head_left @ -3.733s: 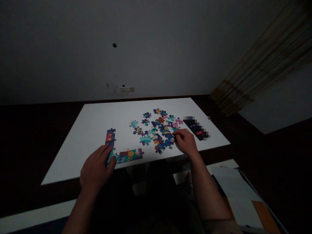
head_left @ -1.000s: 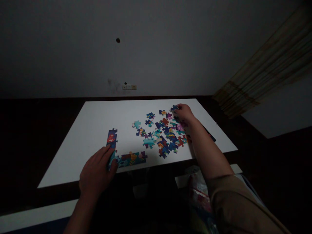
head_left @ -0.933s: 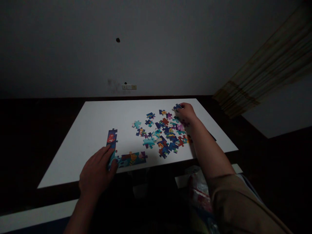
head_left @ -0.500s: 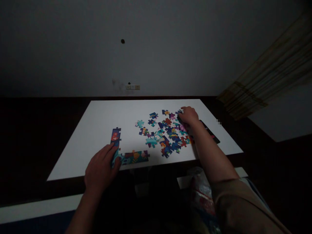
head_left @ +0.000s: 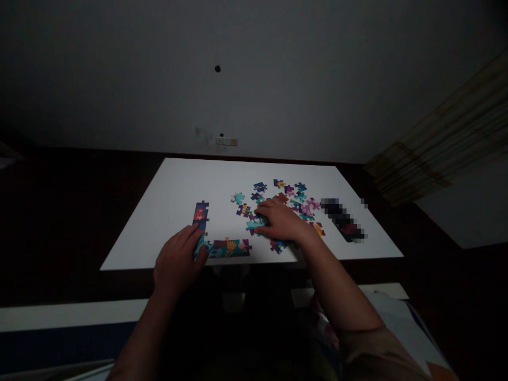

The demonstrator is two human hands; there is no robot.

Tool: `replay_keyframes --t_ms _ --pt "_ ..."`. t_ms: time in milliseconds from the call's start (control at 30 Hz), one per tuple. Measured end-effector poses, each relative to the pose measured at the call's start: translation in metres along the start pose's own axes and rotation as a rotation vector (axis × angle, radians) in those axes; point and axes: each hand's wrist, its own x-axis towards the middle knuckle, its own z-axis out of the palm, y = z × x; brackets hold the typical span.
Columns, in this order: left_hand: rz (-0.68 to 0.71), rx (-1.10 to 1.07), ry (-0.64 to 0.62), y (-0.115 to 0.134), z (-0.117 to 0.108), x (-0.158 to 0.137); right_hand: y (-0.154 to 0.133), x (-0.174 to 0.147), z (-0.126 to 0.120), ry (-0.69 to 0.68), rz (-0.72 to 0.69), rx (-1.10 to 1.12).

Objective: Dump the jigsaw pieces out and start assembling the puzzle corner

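My left hand (head_left: 178, 256) lies with its fingers stretched out over the corner of an L-shaped strip of joined jigsaw pieces. The upright arm of the strip (head_left: 200, 212) shows a red figure, and the other arm (head_left: 234, 247) runs right along the near table edge. My right hand (head_left: 283, 219) is over the loose jigsaw pieces (head_left: 305, 207), fingers bent and thumb apart from them. Its thumb is at a teal piece (head_left: 252, 226); the hand covers several pieces beneath it. A pale teal piece (head_left: 238, 198) lies left of the pile.
The white table (head_left: 159, 211) carries all the pieces. A dark, partly pixelated flat object (head_left: 343, 219) lies at its right. Behind are a grey wall with sockets (head_left: 226, 141) and a striped curtain (head_left: 416, 159). A white ledge (head_left: 71, 316) is at the lower left.
My right hand has come back from the far right of the pile to its left-middle part. My left hand stays on the strip's corner. The view has shifted slightly.
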Motion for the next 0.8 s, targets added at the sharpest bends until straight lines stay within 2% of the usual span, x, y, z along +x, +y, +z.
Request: replay_keyframes --t_ms 200,333,500,600,800 --pt "-0.003 -0.002 0.000 -0.002 0.002 0.000 -0.021 -0.023 0.012 0.147 0.105 0.002" --pt "0.007 -0.020 -0.005 -0.001 0.000 -0.001 -0.024 -0.033 0.010 0.182 0.186 0.096" --pt "0.007 -0.005 -0.017 0.001 -0.004 -0.001 0.004 -0.036 0.002 0.300 0.358 0.260" --pt "0.008 0.003 -0.011 0.001 -0.005 -0.001 0.025 -0.035 -0.004 0.380 0.398 0.325" --pt "-0.002 -0.011 -0.008 -0.003 0.002 -0.001 0.037 -0.032 -0.007 0.388 0.493 0.380"
